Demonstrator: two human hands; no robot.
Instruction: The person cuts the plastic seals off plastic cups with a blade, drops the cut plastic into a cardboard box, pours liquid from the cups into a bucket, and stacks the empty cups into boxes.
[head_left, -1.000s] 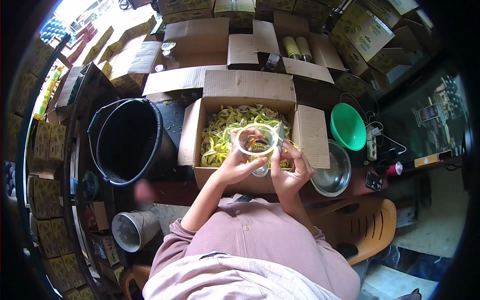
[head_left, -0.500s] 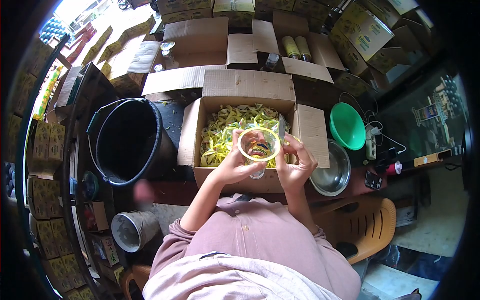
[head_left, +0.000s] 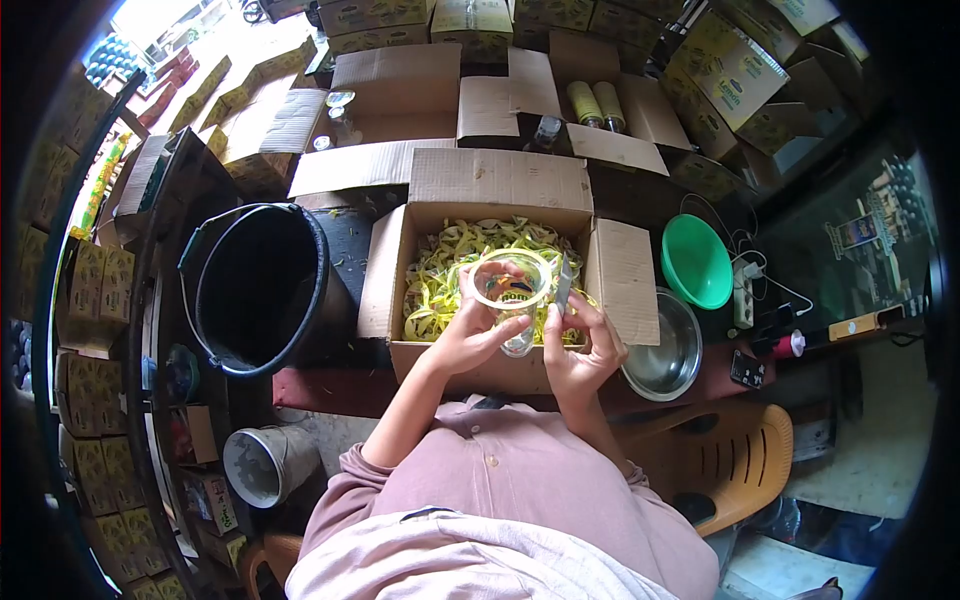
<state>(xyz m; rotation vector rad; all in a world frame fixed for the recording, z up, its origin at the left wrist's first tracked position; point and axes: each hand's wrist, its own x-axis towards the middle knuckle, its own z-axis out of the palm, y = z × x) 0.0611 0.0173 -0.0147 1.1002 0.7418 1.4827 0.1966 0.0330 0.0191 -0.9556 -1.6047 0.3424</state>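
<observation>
My left hand (head_left: 478, 325) is wrapped round a clear plastic jar (head_left: 515, 335) with printing on it and a yellow rim at its open top. A small blade (head_left: 564, 284) points upward from the fingers of my right hand (head_left: 583, 348), just right of the jar. Both hands are over the near side of an open cardboard box (head_left: 500, 177). Yellow-green strips (head_left: 445, 255) fill that box, and the hands hide part of them.
On the left stands a black bucket (head_left: 318, 300), with a grey bucket (head_left: 300, 455) below it. To the right are a green basin (head_left: 697, 262) and a steel bowl (head_left: 665, 350). More open cartons (head_left: 395, 75) line the back. An orange chair (head_left: 750, 455) is at lower right.
The jar moved slightly left between the two latest frames. My right hand with the blade shifted a little, and a gap shows between blade and rim. The whole view dropped slightly.
</observation>
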